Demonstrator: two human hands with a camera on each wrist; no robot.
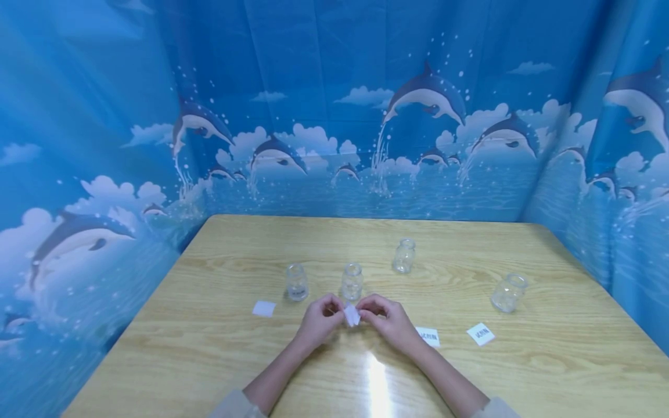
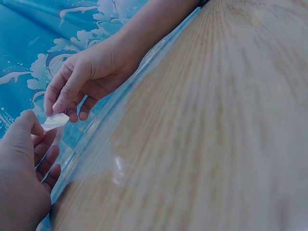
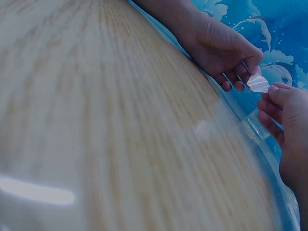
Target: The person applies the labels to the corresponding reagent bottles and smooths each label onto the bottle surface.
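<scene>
Between both hands is a small white paper slip [image 1: 352, 314], creased and standing up in folds. My left hand [image 1: 319, 322] pinches its left side with thumb and finger. On the other side my right hand [image 1: 387, 322] pinches the slip too. In the right wrist view the paper [image 3: 258, 83] shows crease lines across it. Just beyond the fingertips stands a clear glass jar [image 1: 352, 284], upright. A second glass jar [image 1: 297, 283], with dark marks near its bottom, stands to the left.
Farther back is another glass jar [image 1: 404, 256], and one more jar [image 1: 508, 293] stands at the right. A blank paper slip [image 1: 263, 308] lies left of the hands. Two slips with handwriting, one partly behind the right wrist [image 1: 428, 336] and one farther right [image 1: 481, 334], lie on the wooden table [image 1: 235, 244].
</scene>
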